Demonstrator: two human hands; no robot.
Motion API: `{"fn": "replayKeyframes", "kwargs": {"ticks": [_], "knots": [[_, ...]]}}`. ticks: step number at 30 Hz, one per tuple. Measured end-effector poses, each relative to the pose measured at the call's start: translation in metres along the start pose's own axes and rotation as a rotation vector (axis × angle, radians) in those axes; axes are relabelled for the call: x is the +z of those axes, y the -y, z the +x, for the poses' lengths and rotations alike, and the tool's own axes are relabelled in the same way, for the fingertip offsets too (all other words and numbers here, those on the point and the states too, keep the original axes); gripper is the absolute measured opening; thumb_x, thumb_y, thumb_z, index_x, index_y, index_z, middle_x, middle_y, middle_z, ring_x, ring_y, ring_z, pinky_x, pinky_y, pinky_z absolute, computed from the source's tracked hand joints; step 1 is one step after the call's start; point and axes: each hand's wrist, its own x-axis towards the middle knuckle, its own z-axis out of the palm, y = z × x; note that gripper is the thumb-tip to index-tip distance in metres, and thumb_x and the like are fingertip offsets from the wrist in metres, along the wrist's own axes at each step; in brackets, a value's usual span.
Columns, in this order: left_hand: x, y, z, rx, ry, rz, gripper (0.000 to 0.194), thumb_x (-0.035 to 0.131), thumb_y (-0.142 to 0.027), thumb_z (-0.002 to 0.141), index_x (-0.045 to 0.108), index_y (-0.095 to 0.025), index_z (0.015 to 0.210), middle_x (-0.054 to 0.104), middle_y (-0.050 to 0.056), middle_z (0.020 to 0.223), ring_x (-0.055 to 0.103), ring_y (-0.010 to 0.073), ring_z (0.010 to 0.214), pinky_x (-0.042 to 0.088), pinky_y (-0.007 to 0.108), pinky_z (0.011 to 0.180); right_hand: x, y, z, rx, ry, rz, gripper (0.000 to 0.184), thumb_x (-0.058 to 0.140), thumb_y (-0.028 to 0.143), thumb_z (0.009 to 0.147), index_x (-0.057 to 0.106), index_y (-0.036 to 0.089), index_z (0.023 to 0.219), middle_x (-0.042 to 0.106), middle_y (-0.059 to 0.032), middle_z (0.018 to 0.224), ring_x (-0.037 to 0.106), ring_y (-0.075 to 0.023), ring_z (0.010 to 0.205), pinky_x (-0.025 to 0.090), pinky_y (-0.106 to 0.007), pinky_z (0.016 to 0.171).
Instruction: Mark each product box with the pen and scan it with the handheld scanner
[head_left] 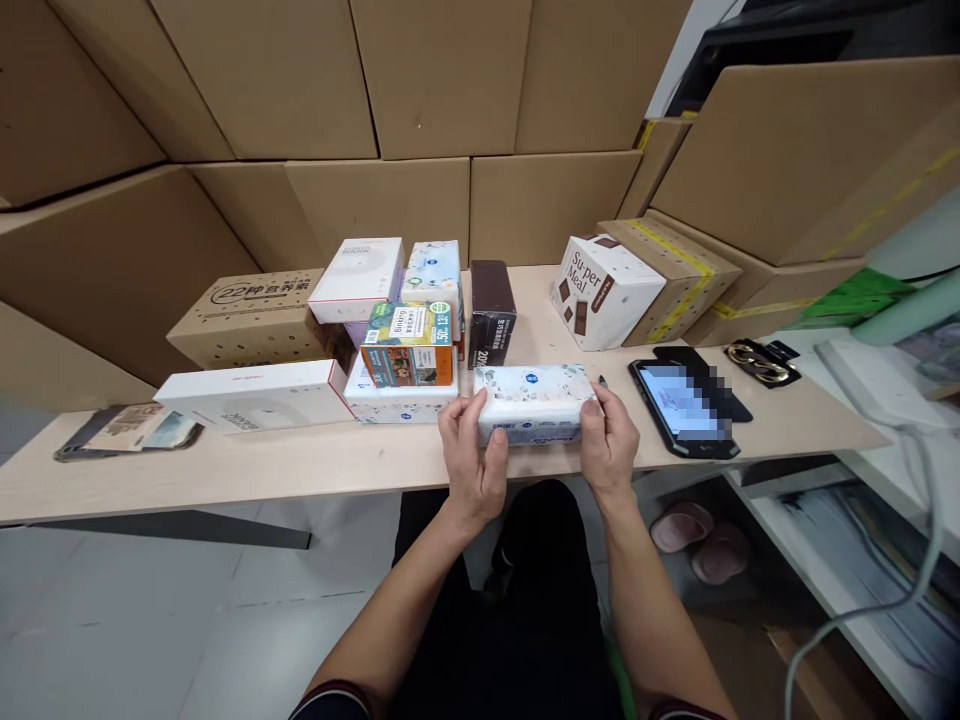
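Note:
Between my two hands is a white and pale blue pack of tissues (534, 385) with a leaf print, near the table's front edge. My left hand (475, 450) is closed on its left end, thumb on the front side. At the right end, my right hand (609, 440) grips it the same way. Just left of it lies another tissue pack (401, 405), with an orange and green Binking box (410, 345) on top. Behind the held pack stands a dark brown box (491, 310).
White power bank boxes (255, 397) and a cardboard carton (244, 315) stand on the left. Right are a Su-per Meal box (606, 290), a lit phone (681, 405) and gold-coloured metal items (761, 362). Stacked cardboard boxes (375, 205) wall the table's back. Banknotes (135, 428) lie far left.

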Motion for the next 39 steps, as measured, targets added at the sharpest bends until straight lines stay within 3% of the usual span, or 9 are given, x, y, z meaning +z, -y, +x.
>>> {"fn": "replayKeyframes", "kwargs": {"ticks": [8,12,17,22,24,28,36,39], "knots": [[-0.004,0.001,-0.002,0.158,-0.071,-0.07,0.031,0.047,-0.031,0.1,0.065,-0.023,0.123,0.053,0.009,0.116,0.055,0.024,0.115,0.048,0.044,0.102,-0.002,-0.01,-0.004,-0.103,-0.051,0.043,0.041,0.053,0.04,0.091,0.069,0.018,0.122,0.073,-0.0109,0.113,0.068,-0.0259,0.104,0.054,-0.043,0.092],[-0.001,0.003,-0.003,0.164,-0.074,-0.12,0.022,0.05,-0.03,0.097,0.064,-0.022,0.112,0.052,0.007,0.109,0.055,0.0257,0.115,0.048,0.048,0.103,0.0,-0.013,-0.007,-0.082,-0.038,0.091,0.041,0.056,0.034,0.088,0.067,0.018,0.124,0.072,-0.01,0.117,0.067,-0.025,0.103,0.053,-0.043,0.094],[0.002,0.006,-0.005,0.114,-0.093,-0.114,0.036,0.053,-0.032,0.096,0.053,-0.021,0.13,0.053,0.01,0.114,0.054,0.0246,0.11,0.049,0.044,0.095,0.0,-0.011,-0.009,-0.027,-0.167,0.121,0.037,0.051,0.042,0.093,0.069,0.017,0.113,0.07,-0.0083,0.105,0.065,-0.0237,0.099,0.052,-0.039,0.087],[0.001,0.004,-0.004,0.084,-0.046,-0.05,0.049,0.048,-0.039,0.099,0.046,-0.023,0.145,0.049,0.01,0.114,0.052,0.0214,0.099,0.05,0.039,0.086,0.0,-0.01,-0.01,-0.043,-0.194,0.066,0.05,0.042,0.048,0.097,0.066,0.017,0.128,0.067,-0.0075,0.097,0.063,-0.0213,0.088,0.051,-0.038,0.081],[0.001,0.002,-0.003,0.073,-0.014,-0.02,0.042,0.045,-0.039,0.1,0.057,-0.024,0.138,0.047,0.009,0.115,0.052,0.0213,0.101,0.05,0.038,0.086,0.0,-0.008,-0.008,-0.094,-0.144,0.022,0.048,0.044,0.046,0.097,0.066,0.017,0.129,0.068,-0.0083,0.099,0.063,-0.0217,0.089,0.051,-0.039,0.081],[0.002,0.001,-0.002,0.051,0.002,0.006,0.034,0.044,-0.039,0.101,0.072,-0.024,0.116,0.046,0.009,0.121,0.052,0.0195,0.099,0.049,0.036,0.084,-0.001,-0.001,-0.003,-0.176,-0.077,-0.038,0.035,0.051,0.038,0.095,0.073,0.019,0.114,0.071,-0.0083,0.097,0.066,-0.0223,0.09,0.053,-0.04,0.081],[0.0,0.001,-0.003,0.076,-0.034,-0.066,0.028,0.046,-0.032,0.1,0.072,-0.022,0.106,0.05,0.009,0.118,0.053,0.0235,0.114,0.05,0.042,0.095,-0.002,0.001,-0.004,-0.178,-0.11,-0.065,0.032,0.056,0.036,0.091,0.074,0.019,0.112,0.075,-0.0089,0.102,0.069,-0.0229,0.091,0.058,-0.042,0.079],[0.0,0.002,-0.003,0.101,-0.06,-0.072,0.029,0.046,-0.033,0.099,0.071,-0.021,0.094,0.049,0.009,0.117,0.053,0.0249,0.115,0.051,0.045,0.097,-0.002,-0.004,-0.005,-0.232,-0.126,-0.062,0.031,0.06,0.033,0.088,0.072,0.021,0.114,0.074,-0.0083,0.104,0.07,-0.0231,0.094,0.058,-0.043,0.084]]}}
